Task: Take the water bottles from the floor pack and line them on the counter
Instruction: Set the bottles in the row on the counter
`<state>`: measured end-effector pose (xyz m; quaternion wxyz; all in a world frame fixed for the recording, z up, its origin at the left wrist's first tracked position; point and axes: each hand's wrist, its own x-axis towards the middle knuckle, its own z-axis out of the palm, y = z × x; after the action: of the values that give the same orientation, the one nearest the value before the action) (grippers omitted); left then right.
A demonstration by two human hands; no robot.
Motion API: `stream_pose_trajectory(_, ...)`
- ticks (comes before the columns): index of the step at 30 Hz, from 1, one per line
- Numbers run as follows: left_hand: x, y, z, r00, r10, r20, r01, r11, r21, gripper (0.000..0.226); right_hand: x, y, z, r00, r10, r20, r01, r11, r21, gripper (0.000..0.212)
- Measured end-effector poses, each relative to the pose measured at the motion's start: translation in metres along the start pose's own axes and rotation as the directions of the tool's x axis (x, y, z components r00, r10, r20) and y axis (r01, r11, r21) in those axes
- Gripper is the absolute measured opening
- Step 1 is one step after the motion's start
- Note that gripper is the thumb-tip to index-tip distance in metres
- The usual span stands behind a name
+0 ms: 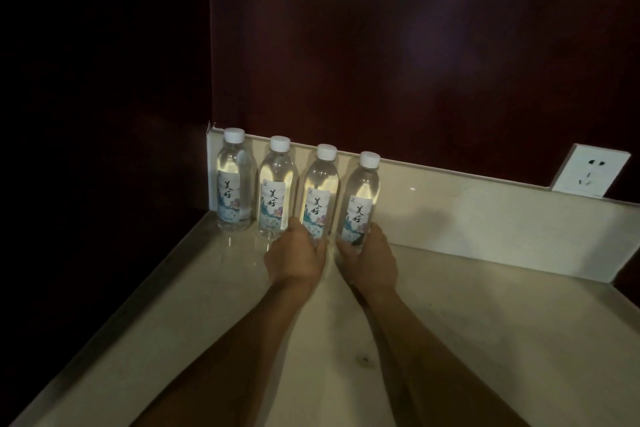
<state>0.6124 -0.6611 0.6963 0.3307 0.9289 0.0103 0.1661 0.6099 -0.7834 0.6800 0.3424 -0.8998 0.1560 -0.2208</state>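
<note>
Several clear water bottles with white caps and flowered labels stand upright in a row against the pale backsplash (485, 215) of the counter (485, 340). The leftmost bottle (233, 180) and the second bottle (277, 187) stand free. My left hand (296, 255) grips the base of the third bottle (320, 191). My right hand (369, 258) grips the base of the fourth bottle (360, 198). Both held bottles stand on the counter, close beside each other. The floor pack is out of view.
A dark red wall rises behind the backsplash. A white wall socket (590, 172) sits at the right, above the backsplash. The counter's left edge (114, 315) drops into darkness. Bare counter stretches to the right of the bottles.
</note>
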Motion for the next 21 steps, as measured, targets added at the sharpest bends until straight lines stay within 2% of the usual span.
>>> stream_pose_trajectory(7,-0.022,0.002,-0.021,0.999,0.011,0.035,-0.008,0.997,-0.073,0.043,-0.009,-0.007,-0.021,0.999,0.029,0.03,-0.031,0.998,0.057,0.051)
stream_pose_trajectory(12,-0.037,0.005,-0.046,0.999,0.012,0.046,-0.009,0.997,-0.072,0.044,-0.03,-0.014,-0.046,0.996,-0.087,0.028,0.088,0.996,-0.007,0.046)
stream_pose_trajectory(15,-0.051,0.007,-0.064,0.999,-0.022,-0.024,0.018,0.992,-0.123,0.033,-0.043,-0.022,-0.055,0.991,-0.129,0.017,0.128,0.99,0.052,0.041)
stream_pose_trajectory(19,-0.079,0.005,-0.09,0.994,-0.058,-0.089,0.036,0.973,-0.228,0.019,-0.064,-0.043,-0.067,0.978,-0.179,0.104,0.161,0.974,0.161,0.031)
stream_pose_trajectory(21,-0.093,0.0,-0.103,0.993,-0.045,-0.108,0.016,0.967,-0.256,0.019,-0.08,-0.055,-0.076,0.974,-0.188,0.13,0.153,0.959,0.237,0.023)
